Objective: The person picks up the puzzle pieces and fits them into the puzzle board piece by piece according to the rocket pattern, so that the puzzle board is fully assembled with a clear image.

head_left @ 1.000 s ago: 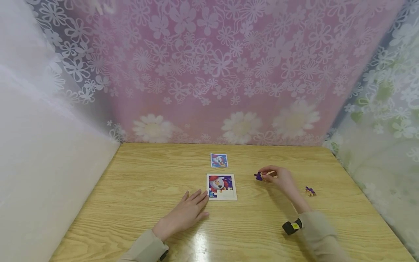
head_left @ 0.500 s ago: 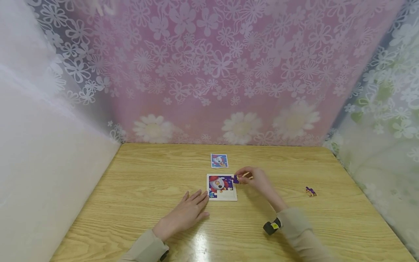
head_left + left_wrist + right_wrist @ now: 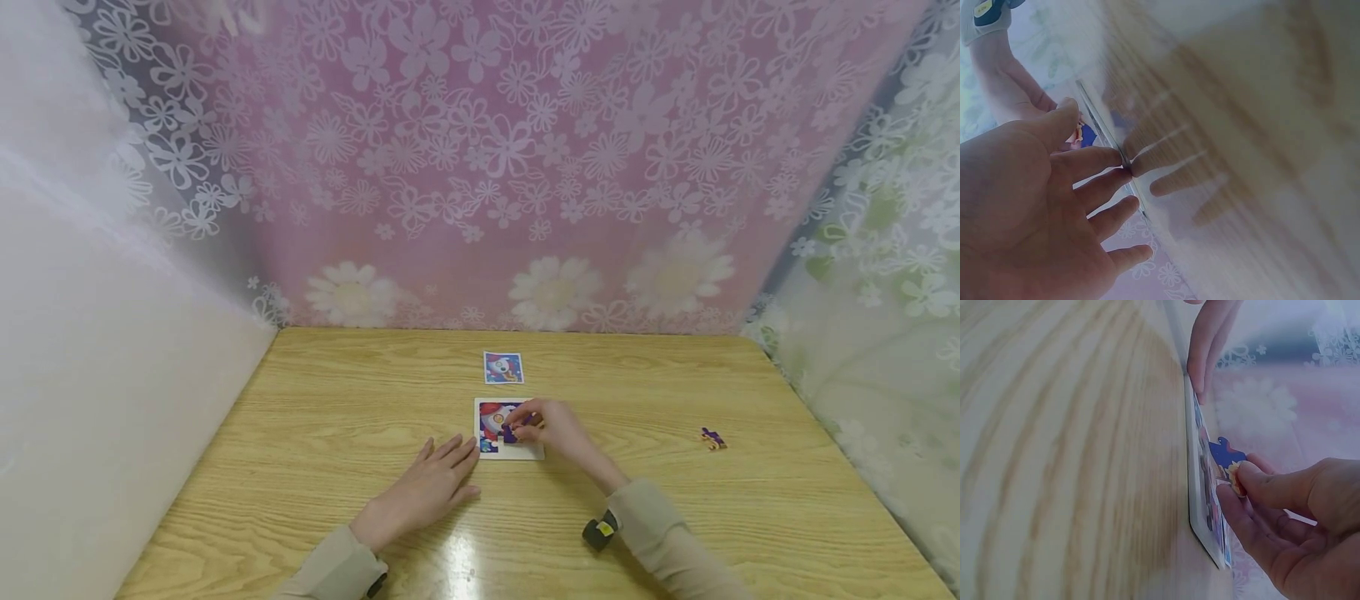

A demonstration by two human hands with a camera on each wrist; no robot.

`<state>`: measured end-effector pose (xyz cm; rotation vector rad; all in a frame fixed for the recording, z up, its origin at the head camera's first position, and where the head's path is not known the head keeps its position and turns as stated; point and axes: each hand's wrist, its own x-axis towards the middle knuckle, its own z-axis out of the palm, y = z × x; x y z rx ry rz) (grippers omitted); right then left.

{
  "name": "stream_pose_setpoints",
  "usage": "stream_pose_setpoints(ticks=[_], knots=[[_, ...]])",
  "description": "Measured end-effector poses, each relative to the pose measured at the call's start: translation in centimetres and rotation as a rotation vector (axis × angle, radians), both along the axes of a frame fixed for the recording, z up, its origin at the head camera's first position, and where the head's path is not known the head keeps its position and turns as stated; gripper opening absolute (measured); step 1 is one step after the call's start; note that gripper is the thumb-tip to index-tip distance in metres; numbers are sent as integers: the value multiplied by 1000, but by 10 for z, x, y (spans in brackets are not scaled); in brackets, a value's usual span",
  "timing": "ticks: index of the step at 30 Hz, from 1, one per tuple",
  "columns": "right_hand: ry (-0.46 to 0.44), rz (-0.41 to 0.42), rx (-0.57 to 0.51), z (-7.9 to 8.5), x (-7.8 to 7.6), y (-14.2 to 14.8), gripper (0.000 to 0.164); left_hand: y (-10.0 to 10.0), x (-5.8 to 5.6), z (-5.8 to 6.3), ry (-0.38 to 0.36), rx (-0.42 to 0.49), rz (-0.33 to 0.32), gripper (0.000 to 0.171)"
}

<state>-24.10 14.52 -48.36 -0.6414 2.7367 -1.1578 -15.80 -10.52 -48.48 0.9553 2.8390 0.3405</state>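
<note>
A square jigsaw puzzle in a white tray (image 3: 528, 455) lies on the table, its picture a white-faced figure with red ears, with a pale gap along the lower part. My right hand (image 3: 558, 429) pinches a purple and yellow puzzle piece (image 3: 1227, 456) between thumb and fingers, just over the tray. In the right wrist view the piece is tilted, its dark edge close to the tray's surface. My left hand (image 3: 427, 490) rests with straight fingers on the table, fingertips touching the tray's left edge. The left wrist view shows those fingertips (image 3: 1124, 159) against that edge.
Another purple and yellow puzzle piece (image 3: 713, 438) lies alone on the right of the wooden table (image 3: 337, 408). Behind the tray is a small picture card (image 3: 502, 367) with a similar figure. A pink flowered cloth (image 3: 480, 208) stands along the back.
My right hand has carried the puzzle piece leftward from the right of the tray to over its lower part. The left hand has stayed in place.
</note>
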Motion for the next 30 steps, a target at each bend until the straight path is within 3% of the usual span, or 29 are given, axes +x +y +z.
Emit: stream_pose_setpoints(ticks=[7, 19, 24, 30], knots=[[60, 87, 49, -4, 1, -9, 10, 0, 0, 0, 6, -3, -2, 61], [145, 60, 179, -4, 0, -18, 9, 0, -1, 1, 10, -6, -5, 61], [112, 29, 165, -4, 2, -18, 6, 0, -1, 0, 10, -8, -5, 61], [-1, -60, 24, -2, 2, -8, 6, 0, -1, 0, 0, -2, 0, 61]])
